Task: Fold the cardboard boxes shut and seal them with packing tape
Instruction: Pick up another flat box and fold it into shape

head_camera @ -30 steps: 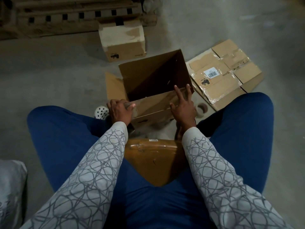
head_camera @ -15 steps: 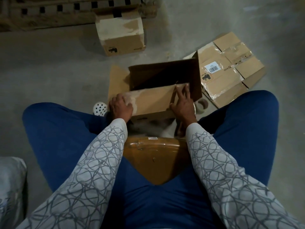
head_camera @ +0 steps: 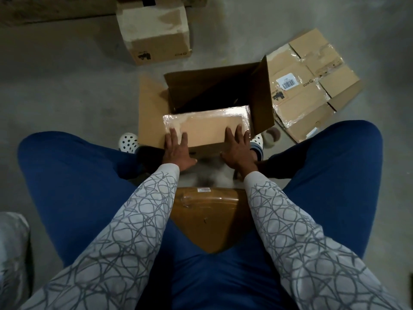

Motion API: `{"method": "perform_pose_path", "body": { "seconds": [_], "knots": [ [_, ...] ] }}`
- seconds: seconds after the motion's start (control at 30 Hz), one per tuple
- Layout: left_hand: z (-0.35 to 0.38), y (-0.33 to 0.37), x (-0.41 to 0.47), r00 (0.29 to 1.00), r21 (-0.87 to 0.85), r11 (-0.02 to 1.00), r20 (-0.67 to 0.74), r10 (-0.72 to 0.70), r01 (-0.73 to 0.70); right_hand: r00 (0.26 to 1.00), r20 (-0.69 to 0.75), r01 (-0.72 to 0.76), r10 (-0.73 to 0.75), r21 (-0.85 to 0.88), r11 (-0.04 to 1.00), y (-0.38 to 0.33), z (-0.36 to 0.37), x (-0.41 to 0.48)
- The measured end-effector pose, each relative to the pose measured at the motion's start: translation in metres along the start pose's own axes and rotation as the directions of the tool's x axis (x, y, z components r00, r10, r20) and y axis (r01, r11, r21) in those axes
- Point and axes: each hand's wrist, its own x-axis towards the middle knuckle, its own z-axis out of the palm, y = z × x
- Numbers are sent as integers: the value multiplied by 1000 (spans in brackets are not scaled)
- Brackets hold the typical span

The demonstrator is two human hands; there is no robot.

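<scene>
The open brown cardboard box (head_camera: 212,86) is seen on the grey concrete floor (head_camera: 67,90) at the centre of the frame. Its near flap (head_camera: 205,128), edged with clear tape, is folded down over the opening. The left hand (head_camera: 177,148) is laid flat on the flap's left end and the right hand (head_camera: 238,148) on its right end, with fingers straight and spread. The box's right flap is stood upright. A brownish roll of packing tape (head_camera: 271,136) is seen just right of the box, a flattened taped cardboard box (head_camera: 310,86) at the upper right, and a closed cardboard box (head_camera: 156,30) at top centre.
</scene>
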Motion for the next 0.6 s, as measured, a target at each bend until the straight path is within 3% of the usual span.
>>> {"method": "perform_pose_path", "body": {
  "seconds": [0.13,0.27,0.37,0.47,0.6],
  "knots": [
    [3,-3,10,998,67,996,32,48,-50,999,15,-29,30,-50,998,2,5,-2],
    [-4,-4,22,998,-12,999,32,47,-47,998,26,-50,51,-36,998,-3,5,-1],
    [-14,4,27,990,-89,992,-120,80,-91,997,-32,-76,76,-12,997,-10,13,-1],
    [-31,21,30,932,-75,984,-339,126,-161,988,-127,-93,88,-35,995,-17,18,-5],
    [-63,43,38,879,-11,971,-429,209,-237,983,-168,-65,67,16,998,-29,14,-14]
  ]
}}
